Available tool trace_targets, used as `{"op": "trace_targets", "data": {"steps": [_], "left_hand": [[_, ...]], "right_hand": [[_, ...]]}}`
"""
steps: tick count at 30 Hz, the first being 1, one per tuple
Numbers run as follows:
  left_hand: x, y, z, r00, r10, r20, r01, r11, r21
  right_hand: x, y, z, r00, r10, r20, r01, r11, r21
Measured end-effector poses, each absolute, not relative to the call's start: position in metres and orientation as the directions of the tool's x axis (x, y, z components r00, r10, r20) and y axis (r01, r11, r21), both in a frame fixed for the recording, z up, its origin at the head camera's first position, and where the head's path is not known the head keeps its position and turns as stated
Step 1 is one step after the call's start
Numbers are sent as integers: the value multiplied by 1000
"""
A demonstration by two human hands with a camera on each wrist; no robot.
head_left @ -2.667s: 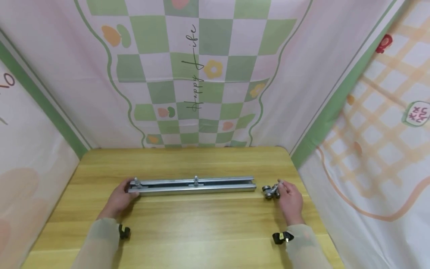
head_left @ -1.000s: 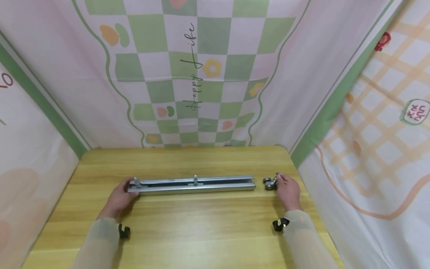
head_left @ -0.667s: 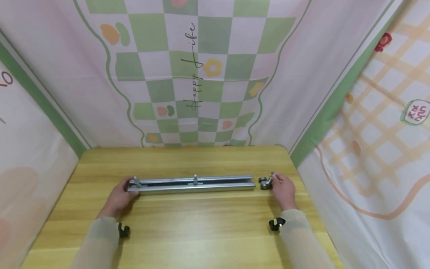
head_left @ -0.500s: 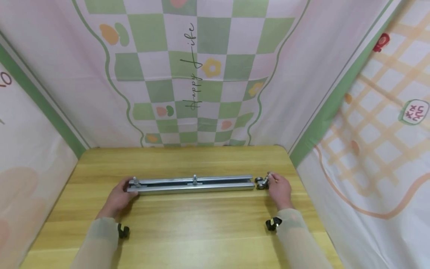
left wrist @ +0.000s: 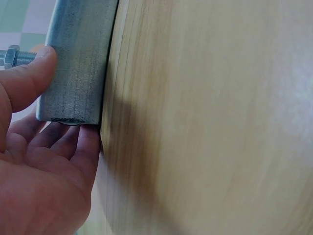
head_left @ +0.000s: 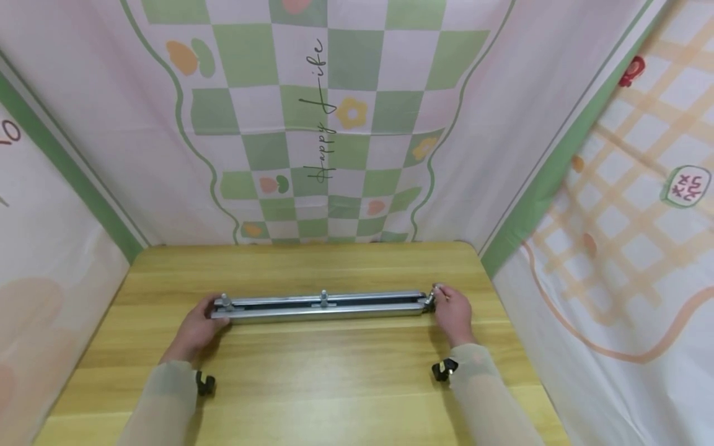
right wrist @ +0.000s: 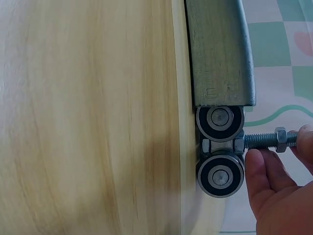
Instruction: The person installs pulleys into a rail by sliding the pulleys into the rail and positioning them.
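A silver metal track [head_left: 334, 310] with a slot along its top lies across the table. My left hand [head_left: 198, 328] holds its left end, thumb on the near side and fingers at the end face. One bolt [head_left: 225, 300] stands up from the slot beside that hand, another bolt [head_left: 324, 298] near the middle. At the right end, my right hand [head_left: 454, 314] pinches the threaded bolt of a roller trolley [right wrist: 222, 146]. In the right wrist view the trolley's front wheel [right wrist: 220, 120] sits partly inside the track's end, while its rear wheel [right wrist: 220, 176] is outside.
The wooden table [head_left: 312, 384] ends at a curtain [head_left: 346, 155] with a green checked print. More curtains stand along the left and right sides. A black wrist camera [head_left: 206, 383] is strapped to the left wrist, another black camera [head_left: 444, 370] to the right.
My right hand has moved left with the roller trolley, from apart from the track to partly in its right end. The left hand and the track have stayed in place.
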State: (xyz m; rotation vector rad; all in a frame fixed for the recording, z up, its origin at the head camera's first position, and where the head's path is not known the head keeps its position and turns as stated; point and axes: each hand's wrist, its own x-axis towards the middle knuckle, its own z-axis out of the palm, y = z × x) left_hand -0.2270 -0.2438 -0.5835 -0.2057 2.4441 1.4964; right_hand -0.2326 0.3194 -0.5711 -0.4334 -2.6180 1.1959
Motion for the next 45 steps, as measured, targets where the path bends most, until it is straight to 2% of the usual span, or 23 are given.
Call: {"op": "trace_targets", "data": {"steps": [5,12,21,45], "left_hand": [[-227,-245,-584,-954,12,-299,-259,468,845],[-228,-245,-585,-951,7,-308,-269,470,841],[-229,-244,-585,-950,2,-311,-273,471,838],[-229,-244,-585,-948,-3,-317,-280,480,832]], "right_hand": [[-233,319,-572,-932,352,82,163,612,-774],[-232,322,-572,-933,361,6,208,552,-808],[-231,323,-572,-928,371,-35,234,509,-828],[-234,308,-570,-955,279,96,106,629,-770]]}}
